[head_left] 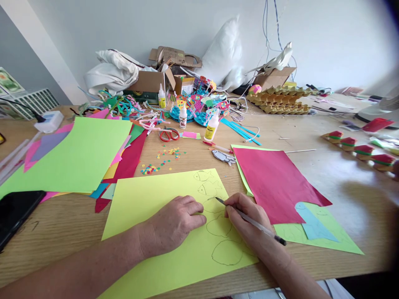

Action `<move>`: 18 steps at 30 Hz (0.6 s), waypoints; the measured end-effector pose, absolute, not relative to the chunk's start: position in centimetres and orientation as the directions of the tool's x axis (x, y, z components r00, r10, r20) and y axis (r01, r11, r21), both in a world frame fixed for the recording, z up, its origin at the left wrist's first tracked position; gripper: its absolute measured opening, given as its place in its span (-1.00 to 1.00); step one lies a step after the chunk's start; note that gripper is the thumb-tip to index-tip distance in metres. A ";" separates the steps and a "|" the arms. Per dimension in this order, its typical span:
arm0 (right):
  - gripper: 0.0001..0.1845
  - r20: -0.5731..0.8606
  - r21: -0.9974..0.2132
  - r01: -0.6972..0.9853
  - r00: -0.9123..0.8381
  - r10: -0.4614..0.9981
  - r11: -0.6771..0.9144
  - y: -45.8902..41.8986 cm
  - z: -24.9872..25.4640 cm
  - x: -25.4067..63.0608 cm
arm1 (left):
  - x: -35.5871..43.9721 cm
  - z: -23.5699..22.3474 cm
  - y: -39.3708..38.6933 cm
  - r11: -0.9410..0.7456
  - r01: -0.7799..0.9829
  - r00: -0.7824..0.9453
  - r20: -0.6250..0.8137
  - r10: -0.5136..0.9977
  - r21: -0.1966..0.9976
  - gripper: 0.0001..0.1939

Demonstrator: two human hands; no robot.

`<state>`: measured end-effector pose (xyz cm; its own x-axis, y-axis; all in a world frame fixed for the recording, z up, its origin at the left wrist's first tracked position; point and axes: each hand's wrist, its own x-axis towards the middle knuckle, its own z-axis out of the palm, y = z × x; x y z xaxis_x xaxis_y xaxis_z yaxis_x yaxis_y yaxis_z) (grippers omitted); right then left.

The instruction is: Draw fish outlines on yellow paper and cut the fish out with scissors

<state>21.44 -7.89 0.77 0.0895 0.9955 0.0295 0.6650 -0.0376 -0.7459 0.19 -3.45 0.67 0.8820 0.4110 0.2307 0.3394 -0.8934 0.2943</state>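
Yellow paper (146, 207) with pencilled-looking fish outlines, flat on the worktop (199, 160) beneath both hands.
Left hand (174, 224) rests on the sheet, grasping nothing; right hand (246, 216) grips a pen (255, 224), tip at the third outline. Red paper (274, 182) lies to the right.

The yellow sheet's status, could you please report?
Left hand resting on yellow sheet. Right hand holding pen, tip at middle outline. Red sheet alongside, not overlapping.
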 end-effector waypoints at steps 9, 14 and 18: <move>-0.92 0.020 -0.755 0.654 0.107 0.994 -0.055 -8.0 0.7 21.4 | 0.2 0.5 -3.5 -0.894 0.337 0.880 0.240 0.411 0.295 -0.80; -0.92 0.019 -0.759 0.650 0.087 0.996 -0.042 -8.0 0.6 21.5 | 0.2 0.5 -3.5 -0.891 0.339 0.876 0.243 0.416 0.302 -0.80; -0.92 0.035 -0.760 0.649 0.116 0.993 -0.049 -7.9 0.5 21.4 | 0.2 0.5 -3.5 -0.890 0.344 0.878 0.234 0.418 0.300 -0.80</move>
<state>21.42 -7.92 0.50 0.1161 0.9926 0.0348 0.6485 -0.0492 -0.7596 0.18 -3.49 0.47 0.8776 0.4184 0.2340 0.3442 -0.8897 0.2998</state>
